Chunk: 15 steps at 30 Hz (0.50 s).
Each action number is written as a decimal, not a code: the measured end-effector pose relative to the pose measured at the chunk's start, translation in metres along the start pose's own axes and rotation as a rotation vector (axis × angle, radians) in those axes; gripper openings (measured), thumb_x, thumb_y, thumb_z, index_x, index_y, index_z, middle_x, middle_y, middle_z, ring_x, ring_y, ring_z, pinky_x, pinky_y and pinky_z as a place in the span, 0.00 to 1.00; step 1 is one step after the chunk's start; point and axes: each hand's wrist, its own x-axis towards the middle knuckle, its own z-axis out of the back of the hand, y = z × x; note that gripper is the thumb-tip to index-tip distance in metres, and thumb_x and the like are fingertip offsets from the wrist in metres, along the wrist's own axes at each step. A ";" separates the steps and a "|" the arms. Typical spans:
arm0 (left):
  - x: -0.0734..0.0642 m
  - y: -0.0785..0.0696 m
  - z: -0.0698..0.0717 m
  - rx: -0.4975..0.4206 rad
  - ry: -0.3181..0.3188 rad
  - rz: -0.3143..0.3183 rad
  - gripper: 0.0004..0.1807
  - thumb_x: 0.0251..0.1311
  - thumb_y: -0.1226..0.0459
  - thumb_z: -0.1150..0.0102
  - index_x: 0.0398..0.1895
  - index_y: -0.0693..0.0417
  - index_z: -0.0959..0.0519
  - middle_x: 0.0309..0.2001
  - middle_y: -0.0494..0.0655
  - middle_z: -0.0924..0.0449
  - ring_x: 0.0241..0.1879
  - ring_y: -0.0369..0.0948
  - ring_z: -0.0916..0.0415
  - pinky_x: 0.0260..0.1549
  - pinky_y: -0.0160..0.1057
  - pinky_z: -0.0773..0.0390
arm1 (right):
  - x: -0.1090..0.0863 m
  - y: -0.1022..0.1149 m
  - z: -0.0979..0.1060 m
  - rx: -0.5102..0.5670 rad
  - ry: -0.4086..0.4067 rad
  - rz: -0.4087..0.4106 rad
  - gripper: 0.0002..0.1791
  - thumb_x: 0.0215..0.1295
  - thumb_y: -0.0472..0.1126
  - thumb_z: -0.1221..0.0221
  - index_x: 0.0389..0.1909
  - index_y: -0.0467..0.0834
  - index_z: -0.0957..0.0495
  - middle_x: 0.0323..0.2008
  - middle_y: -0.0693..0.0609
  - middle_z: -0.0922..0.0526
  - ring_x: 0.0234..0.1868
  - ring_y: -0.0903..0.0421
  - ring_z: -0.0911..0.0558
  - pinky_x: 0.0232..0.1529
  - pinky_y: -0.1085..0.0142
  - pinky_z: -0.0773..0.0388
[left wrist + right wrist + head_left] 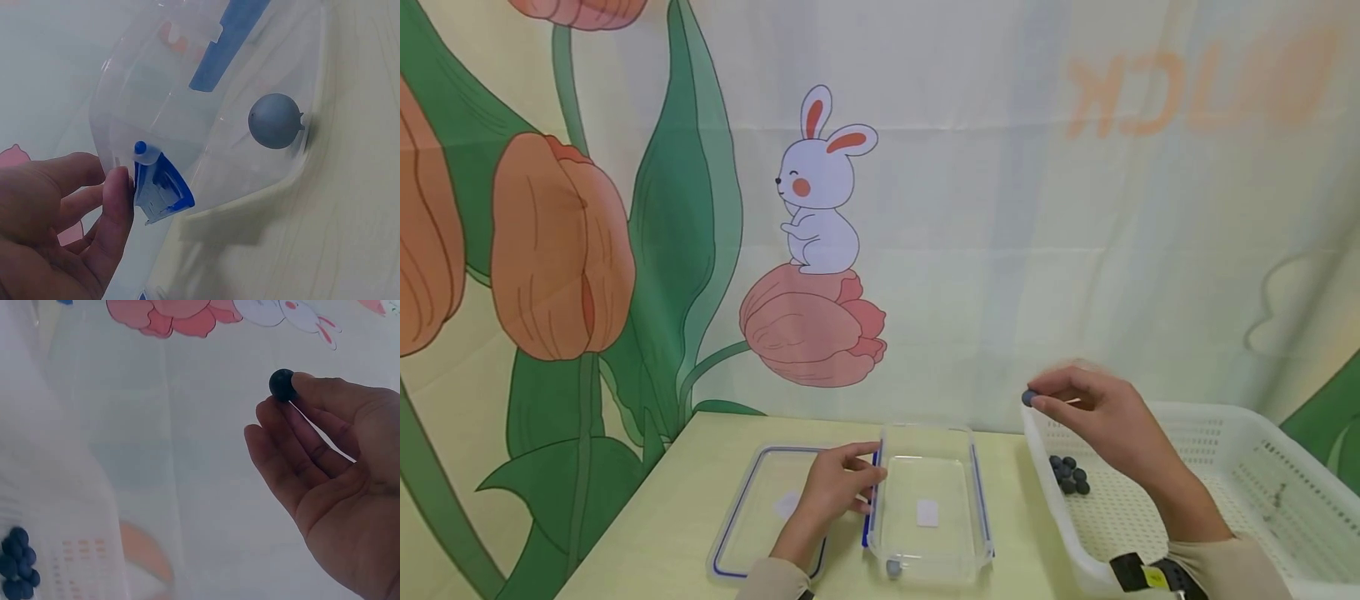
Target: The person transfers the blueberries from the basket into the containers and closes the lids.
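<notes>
Between the thumb and fingertips of my right hand (pixel 1097 417) is a dark blueberry (pixel 282 385), held above the left rim of the white basket. Inside that basket (pixel 1157 533) lies a small cluster of several blueberries (pixel 1069 475). My left hand (pixel 838 483) grips the left side of a clear plastic food container (pixel 925 475), the thumb against its blue clip (pixel 159 187). One blueberry (pixel 275 121) rests in the container, at its near-left corner in the head view.
A clear lid (pixel 752 517) with a blue seal lies left of the container, partly behind my left forearm. The pale table (pixel 655 517) meets a printed curtain (pixel 955 250) with tulips and a rabbit. The basket's raised walls stand on the right.
</notes>
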 end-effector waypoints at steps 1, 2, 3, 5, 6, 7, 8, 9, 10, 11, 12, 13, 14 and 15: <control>0.000 0.000 0.000 -0.002 0.000 0.001 0.26 0.64 0.69 0.27 0.66 0.59 0.18 0.37 0.52 0.19 0.27 0.41 0.18 0.24 0.39 0.11 | -0.002 0.002 -0.003 0.020 0.001 0.004 0.08 0.74 0.41 0.32 0.50 0.48 0.12 0.50 0.54 0.14 0.46 0.59 0.13 0.46 0.68 0.14; 0.000 0.000 0.000 -0.002 -0.001 0.001 0.26 0.64 0.69 0.27 0.66 0.59 0.18 0.37 0.52 0.19 0.27 0.41 0.18 0.24 0.39 0.11 | -0.004 0.004 -0.006 0.038 0.002 0.001 0.08 0.74 0.41 0.32 0.51 0.47 0.12 0.50 0.54 0.14 0.46 0.60 0.13 0.45 0.68 0.14; 0.000 0.000 0.000 -0.003 -0.001 0.002 0.26 0.64 0.69 0.27 0.66 0.59 0.18 0.37 0.52 0.19 0.27 0.41 0.18 0.24 0.39 0.11 | -0.006 0.006 -0.009 0.053 0.007 -0.008 0.09 0.74 0.41 0.32 0.51 0.47 0.12 0.50 0.53 0.14 0.45 0.60 0.13 0.45 0.68 0.13; 0.000 0.000 0.000 0.000 -0.002 0.003 0.26 0.64 0.69 0.27 0.66 0.59 0.18 0.37 0.52 0.19 0.27 0.41 0.18 0.24 0.39 0.11 | -0.009 0.011 -0.014 0.081 0.013 -0.038 0.11 0.74 0.42 0.32 0.53 0.46 0.12 0.50 0.53 0.13 0.45 0.59 0.12 0.45 0.66 0.13; 0.000 0.000 0.000 0.001 -0.002 0.002 0.26 0.64 0.69 0.27 0.66 0.59 0.18 0.37 0.52 0.19 0.27 0.41 0.18 0.24 0.39 0.11 | -0.011 0.013 -0.017 0.097 0.017 -0.056 0.12 0.74 0.42 0.33 0.54 0.46 0.13 0.50 0.52 0.13 0.45 0.59 0.11 0.45 0.66 0.13; 0.000 0.001 -0.001 0.002 -0.002 0.006 0.26 0.64 0.69 0.27 0.66 0.59 0.18 0.37 0.52 0.19 0.27 0.41 0.18 0.24 0.39 0.11 | -0.013 0.015 -0.020 0.109 0.017 -0.068 0.12 0.74 0.43 0.33 0.55 0.46 0.13 0.50 0.53 0.12 0.44 0.58 0.11 0.45 0.65 0.13; 0.000 0.000 -0.001 0.004 -0.003 0.005 0.26 0.64 0.69 0.27 0.66 0.59 0.18 0.38 0.52 0.19 0.27 0.41 0.18 0.24 0.39 0.11 | -0.014 0.016 -0.023 0.121 0.016 -0.072 0.13 0.74 0.43 0.32 0.55 0.46 0.13 0.49 0.53 0.12 0.44 0.58 0.11 0.45 0.65 0.13; 0.000 0.000 -0.001 0.004 -0.003 0.005 0.26 0.64 0.69 0.27 0.66 0.59 0.18 0.38 0.52 0.19 0.27 0.41 0.18 0.24 0.39 0.11 | -0.015 0.018 -0.026 0.131 0.018 -0.074 0.13 0.74 0.43 0.32 0.55 0.46 0.13 0.49 0.53 0.11 0.44 0.58 0.11 0.45 0.65 0.13; 0.000 0.000 -0.001 0.005 -0.003 0.004 0.26 0.64 0.69 0.27 0.66 0.59 0.18 0.38 0.51 0.19 0.27 0.41 0.18 0.24 0.39 0.11 | -0.016 0.019 -0.029 0.142 0.020 -0.074 0.12 0.74 0.43 0.32 0.55 0.46 0.13 0.48 0.53 0.11 0.44 0.57 0.11 0.46 0.65 0.13; 0.000 0.000 0.000 0.006 -0.004 0.004 0.26 0.64 0.69 0.27 0.66 0.58 0.18 0.38 0.51 0.19 0.27 0.41 0.18 0.24 0.39 0.11 | -0.017 0.020 -0.032 0.152 0.023 -0.073 0.12 0.74 0.43 0.32 0.54 0.46 0.13 0.48 0.54 0.11 0.44 0.57 0.11 0.46 0.65 0.13; 0.000 0.000 0.000 0.007 -0.004 0.004 0.26 0.64 0.69 0.27 0.66 0.58 0.18 0.38 0.51 0.18 0.28 0.41 0.18 0.24 0.39 0.11 | -0.018 0.021 -0.036 0.165 0.027 -0.069 0.12 0.73 0.43 0.32 0.53 0.47 0.12 0.47 0.54 0.11 0.43 0.57 0.11 0.46 0.65 0.13; 0.000 0.000 0.000 0.007 -0.004 0.006 0.26 0.64 0.68 0.26 0.66 0.58 0.18 0.38 0.51 0.18 0.28 0.41 0.18 0.24 0.39 0.11 | -0.018 0.022 -0.039 0.174 0.032 -0.063 0.11 0.73 0.43 0.31 0.53 0.47 0.12 0.46 0.54 0.10 0.43 0.57 0.10 0.46 0.65 0.13; 0.000 0.000 0.000 0.008 -0.004 0.005 0.26 0.64 0.68 0.26 0.67 0.58 0.18 0.38 0.51 0.18 0.28 0.41 0.18 0.24 0.39 0.11 | -0.019 0.023 -0.043 0.185 0.038 -0.060 0.11 0.72 0.42 0.31 0.52 0.46 0.12 0.46 0.55 0.10 0.43 0.57 0.10 0.47 0.64 0.13; 0.000 0.000 0.000 0.010 -0.004 0.007 0.27 0.64 0.68 0.26 0.67 0.58 0.18 0.38 0.51 0.18 0.28 0.41 0.18 0.24 0.39 0.11 | -0.019 0.023 -0.046 0.191 0.044 -0.059 0.10 0.72 0.42 0.31 0.51 0.47 0.12 0.45 0.55 0.10 0.43 0.57 0.10 0.47 0.65 0.13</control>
